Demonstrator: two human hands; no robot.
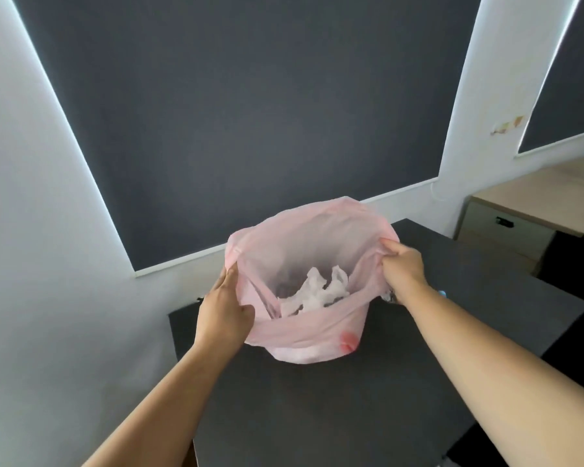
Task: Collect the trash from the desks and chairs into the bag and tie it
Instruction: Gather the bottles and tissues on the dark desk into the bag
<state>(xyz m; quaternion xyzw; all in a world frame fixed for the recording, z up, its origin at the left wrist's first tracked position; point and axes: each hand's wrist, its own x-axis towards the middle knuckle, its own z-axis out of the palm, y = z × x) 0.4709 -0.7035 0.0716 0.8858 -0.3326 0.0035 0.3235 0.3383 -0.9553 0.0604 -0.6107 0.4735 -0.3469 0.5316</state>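
Dark table [317, 416] bears a thin, limp pink bag [304, 335] of light tissue [317, 291]. Left hand [223, 311] and right hand [402, 264] pinch opposite rim edges in curled fingers [390, 246], probably the best hold.

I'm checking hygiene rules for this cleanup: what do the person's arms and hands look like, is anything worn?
The left hand and right hand are ungloved, with no rings, watch or bands in view. The left forearm and right forearm are bare to the picture's edge; no sleeve shows.
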